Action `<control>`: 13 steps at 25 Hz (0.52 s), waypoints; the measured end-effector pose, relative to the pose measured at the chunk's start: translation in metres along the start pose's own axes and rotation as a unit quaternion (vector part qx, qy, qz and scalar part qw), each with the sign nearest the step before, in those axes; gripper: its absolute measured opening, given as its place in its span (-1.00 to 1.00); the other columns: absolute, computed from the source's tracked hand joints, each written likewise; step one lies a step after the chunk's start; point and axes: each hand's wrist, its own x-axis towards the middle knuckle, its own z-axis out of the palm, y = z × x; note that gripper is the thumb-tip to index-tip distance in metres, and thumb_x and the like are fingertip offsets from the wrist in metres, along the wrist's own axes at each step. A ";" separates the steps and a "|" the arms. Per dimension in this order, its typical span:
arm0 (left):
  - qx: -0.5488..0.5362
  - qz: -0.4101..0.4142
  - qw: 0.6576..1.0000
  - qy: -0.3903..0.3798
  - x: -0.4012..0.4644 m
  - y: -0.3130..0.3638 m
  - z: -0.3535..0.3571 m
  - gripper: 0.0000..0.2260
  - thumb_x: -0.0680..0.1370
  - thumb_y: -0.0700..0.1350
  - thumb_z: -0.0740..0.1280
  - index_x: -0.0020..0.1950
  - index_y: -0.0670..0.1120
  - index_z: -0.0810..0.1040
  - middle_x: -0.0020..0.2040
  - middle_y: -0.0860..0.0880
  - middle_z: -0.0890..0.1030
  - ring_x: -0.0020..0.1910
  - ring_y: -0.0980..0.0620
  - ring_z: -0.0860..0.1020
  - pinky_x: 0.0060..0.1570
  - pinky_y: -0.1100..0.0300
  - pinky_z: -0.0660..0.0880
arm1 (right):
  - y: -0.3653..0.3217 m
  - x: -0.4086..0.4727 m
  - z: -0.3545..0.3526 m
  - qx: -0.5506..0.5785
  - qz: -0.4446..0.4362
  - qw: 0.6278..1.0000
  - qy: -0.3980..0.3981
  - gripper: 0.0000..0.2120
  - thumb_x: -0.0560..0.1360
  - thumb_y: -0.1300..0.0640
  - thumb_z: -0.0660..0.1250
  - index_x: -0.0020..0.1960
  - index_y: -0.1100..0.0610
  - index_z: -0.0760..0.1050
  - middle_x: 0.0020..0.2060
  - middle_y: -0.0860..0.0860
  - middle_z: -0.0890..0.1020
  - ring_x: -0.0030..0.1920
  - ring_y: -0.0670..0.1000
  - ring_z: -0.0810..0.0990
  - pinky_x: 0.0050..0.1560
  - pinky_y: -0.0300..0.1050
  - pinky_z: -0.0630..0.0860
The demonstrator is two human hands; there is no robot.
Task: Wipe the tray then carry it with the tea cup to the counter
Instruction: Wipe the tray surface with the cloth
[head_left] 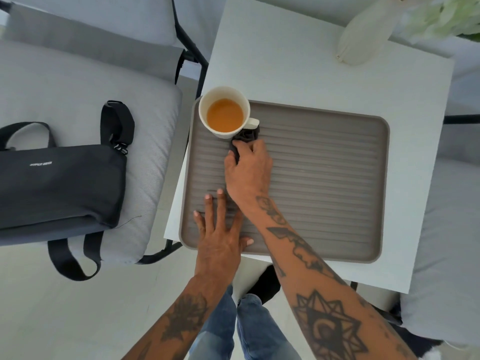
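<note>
The right hand [248, 168] has its fingers curled around a dark cloth [245, 140], pressing it onto the ribbed grey tray [337, 178] just beside the tea cup [224, 113]. The left hand [220, 229] lies flat, fingers spread wide, on the tray's near left corner. The tray rests on a white square table [298, 68]. The cup stands in the tray's far left corner and holds amber tea. A black bag [57, 183] lies on a grey cushioned chair [145, 105] to the left; a white vase [361, 37] stands at the table's far edge.
</note>
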 end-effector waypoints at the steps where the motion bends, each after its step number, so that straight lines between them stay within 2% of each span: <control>1: -0.001 0.002 1.000 -0.005 0.000 -0.001 0.001 -0.43 0.51 0.14 0.20 0.46 -0.08 0.38 0.50 -0.37 0.24 0.48 -0.46 0.12 0.25 -0.53 0.22 | -0.002 -0.002 0.004 -0.011 0.001 1.000 0.004 -0.75 0.46 0.15 0.37 0.12 0.17 0.63 -0.02 0.18 0.54 0.00 0.22 0.53 0.02 0.07 0.39; 4: 0.005 0.003 1.000 0.002 0.002 -0.002 0.003 -0.41 0.48 0.11 0.27 0.47 -0.06 0.31 0.49 -0.37 0.25 0.47 -0.47 0.14 0.23 -0.53 0.23 | -0.003 -0.002 0.006 -0.070 -0.013 0.997 -0.006 -0.78 0.48 0.13 0.35 0.10 0.13 0.62 0.01 0.14 0.52 0.03 0.19 0.50 0.03 0.08 0.34; 8: 0.019 0.005 1.000 0.009 0.001 -0.001 -0.001 -0.35 0.42 0.12 0.36 0.47 -0.08 0.39 0.51 -0.37 0.22 0.47 -0.45 0.14 0.26 -0.52 0.21 | 0.008 0.005 -0.008 -0.098 -0.031 0.994 -0.029 -0.71 0.50 0.13 0.32 0.20 0.07 0.58 0.08 0.14 0.50 0.08 0.19 0.48 0.07 0.08 0.37; 13: 0.044 0.015 0.999 -0.005 0.002 -0.004 -0.006 -0.23 0.39 0.17 0.43 0.53 -0.07 0.29 0.53 -0.35 0.17 0.49 -0.43 0.14 0.30 -0.47 0.22 | 0.063 0.015 -0.051 -0.126 -0.040 0.991 -0.033 -0.70 0.48 0.11 0.33 0.21 0.04 0.59 0.06 0.16 0.51 -0.01 0.21 0.52 0.02 0.04 0.44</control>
